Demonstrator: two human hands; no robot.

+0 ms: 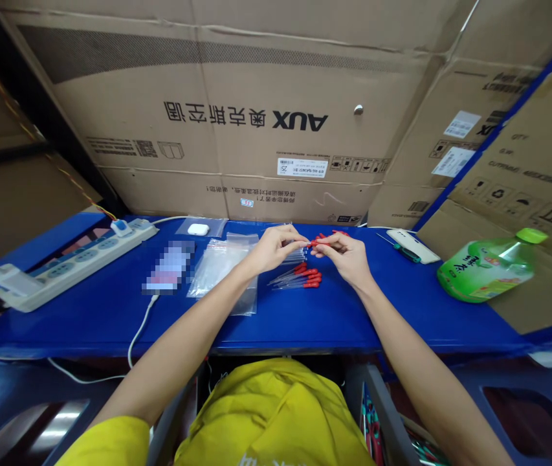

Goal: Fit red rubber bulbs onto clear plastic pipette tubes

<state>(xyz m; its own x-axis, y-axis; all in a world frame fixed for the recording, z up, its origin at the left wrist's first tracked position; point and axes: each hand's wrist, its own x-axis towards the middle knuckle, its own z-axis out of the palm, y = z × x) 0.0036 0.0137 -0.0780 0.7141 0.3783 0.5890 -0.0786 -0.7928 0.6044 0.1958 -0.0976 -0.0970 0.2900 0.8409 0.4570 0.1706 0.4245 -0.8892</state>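
My left hand [272, 248] and my right hand [345, 255] meet above the middle of a blue table [110, 317]. Both pinch a small clear dropper with a red bulb [312, 243] between their fingertips. Just below them, several more red-bulbed droppers [299, 278] lie in a loose pile on the table. A stack of clear plastic zip bags [221, 266] lies to the left of my left hand, partly under my forearm.
A white power strip [69, 262] runs along the left side, with a phone on a white cable [169, 266] and a white earbud case [198, 229] beside it. A green bottle [486, 266], a small screwdriver [404, 251] and a white device [412, 244] lie right. Cardboard boxes [266, 110] wall the back.
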